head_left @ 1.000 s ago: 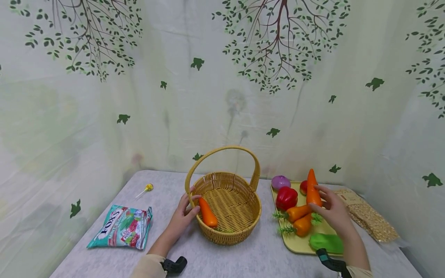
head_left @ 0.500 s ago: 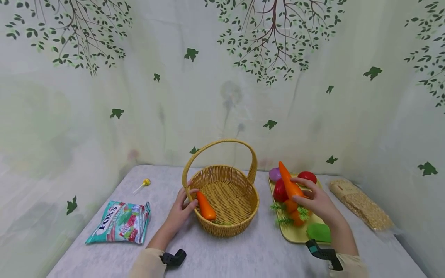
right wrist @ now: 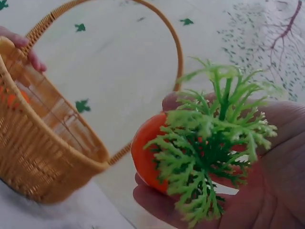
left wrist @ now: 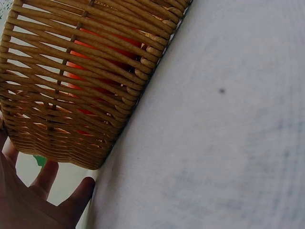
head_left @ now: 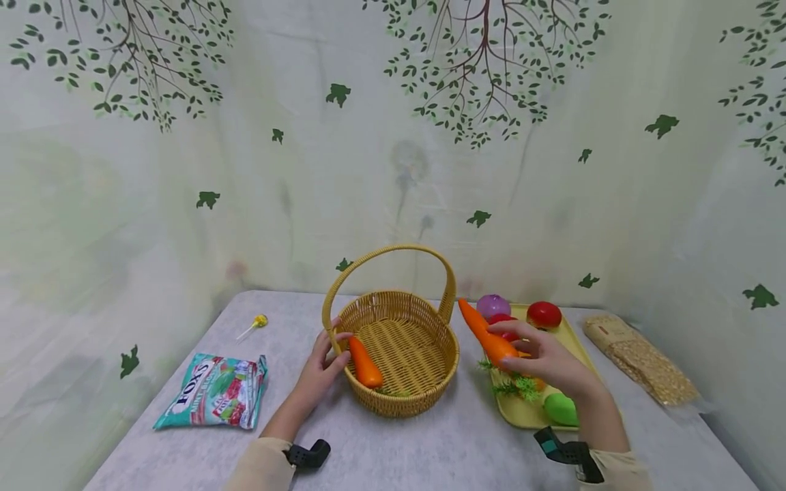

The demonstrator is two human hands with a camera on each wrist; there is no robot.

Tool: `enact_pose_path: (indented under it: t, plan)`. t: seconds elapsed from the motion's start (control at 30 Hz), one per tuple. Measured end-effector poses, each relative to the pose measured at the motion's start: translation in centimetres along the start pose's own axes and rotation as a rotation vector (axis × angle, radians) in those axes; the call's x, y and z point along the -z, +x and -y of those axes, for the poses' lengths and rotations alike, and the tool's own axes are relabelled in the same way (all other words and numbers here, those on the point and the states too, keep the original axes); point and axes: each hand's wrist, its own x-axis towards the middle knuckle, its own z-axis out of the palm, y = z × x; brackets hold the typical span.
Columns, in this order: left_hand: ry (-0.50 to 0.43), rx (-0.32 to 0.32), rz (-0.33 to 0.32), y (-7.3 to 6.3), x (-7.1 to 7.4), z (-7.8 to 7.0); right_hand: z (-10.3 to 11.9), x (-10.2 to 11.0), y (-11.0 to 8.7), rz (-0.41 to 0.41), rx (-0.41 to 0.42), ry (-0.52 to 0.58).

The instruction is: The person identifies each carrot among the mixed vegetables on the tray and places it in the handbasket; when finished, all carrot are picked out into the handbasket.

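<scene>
My right hand [head_left: 546,358] grips an orange carrot [head_left: 482,331] near its thick end, thumb on one side and fingers on the other, above the left part of a yellow tray [head_left: 514,414]. The carrot's narrow tip slants up toward a wicker basket [head_left: 410,407], apart from it; its frilly green top [right wrist: 209,143] faces my palm. My left hand [head_left: 322,365] holds the basket's rim beside the foot of the tall handle [head_left: 393,247], some fingers spread along the outer wall. A second carrot [head_left: 365,365] lies inside, against the basket's left wall.

On the tray sit a purple onion [head_left: 492,305], a red bell pepper [head_left: 500,318] partly hidden behind the held carrot, a round red item [head_left: 543,315] and a green vegetable [head_left: 560,409]. A packet of grain [head_left: 638,358] lies to the right; a lollipop [head_left: 260,320] and a teal FOX'S bag [head_left: 215,392] lie left.
</scene>
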Motion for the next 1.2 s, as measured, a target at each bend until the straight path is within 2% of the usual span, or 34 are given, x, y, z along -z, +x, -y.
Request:
enact_pose_path:
  t: [0.27,0.4,0.53,0.73,0.9,1.2]
  plan:
    - [0.024,-0.008,-0.009,0.1,0.1,-0.3,1.2,-2.5,1.3,0.155,0.124,0.082]
    - [0.017,0.017,-0.044,0.1,0.1,-0.4,1.3,-4.0,2.0,0.176,0.164,0.122]
    - [-0.001,0.044,-0.069,0.0,0.0,-0.5,1.4,-5.5,2.6,0.141,0.14,0.106]
    - [-0.011,0.081,-0.101,-0.3,-0.2,-0.8,1.8,-7.5,4.2,0.124,0.102,-0.007]
    - [-0.014,0.063,-0.13,-0.4,-0.2,-0.8,2.0,-8.7,5.9,0.135,0.095,-0.015]
    - [-0.01,0.037,-0.118,-0.1,-0.2,-0.3,1.9,-10.6,8.2,0.105,0.025,-0.077]
